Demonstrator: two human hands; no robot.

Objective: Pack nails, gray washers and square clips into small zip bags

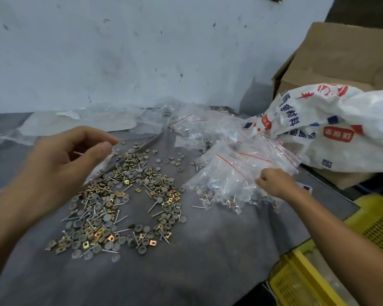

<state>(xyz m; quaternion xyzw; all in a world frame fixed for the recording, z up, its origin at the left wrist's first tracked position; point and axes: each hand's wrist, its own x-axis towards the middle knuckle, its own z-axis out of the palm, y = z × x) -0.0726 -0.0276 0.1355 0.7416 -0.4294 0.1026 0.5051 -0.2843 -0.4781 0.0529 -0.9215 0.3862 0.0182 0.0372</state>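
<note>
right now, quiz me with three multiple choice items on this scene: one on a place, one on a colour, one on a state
1. Where is the yellow crate?
A) against the wall
B) lower right, beside the gray cloth
C) on top of a cardboard box

2. What colour are the seal lines on the zip bags?
A) blue
B) green
C) red

3. What is the right hand doing?
A) lying flat and open
B) gripping a bag in the heap
C) holding a nail up high

Answers: 1 B, the crate sits past the cloth's lower right edge; 2 C, thin red lines cross the clear bags; 3 B, its fingers curl on the plastic.
</note>
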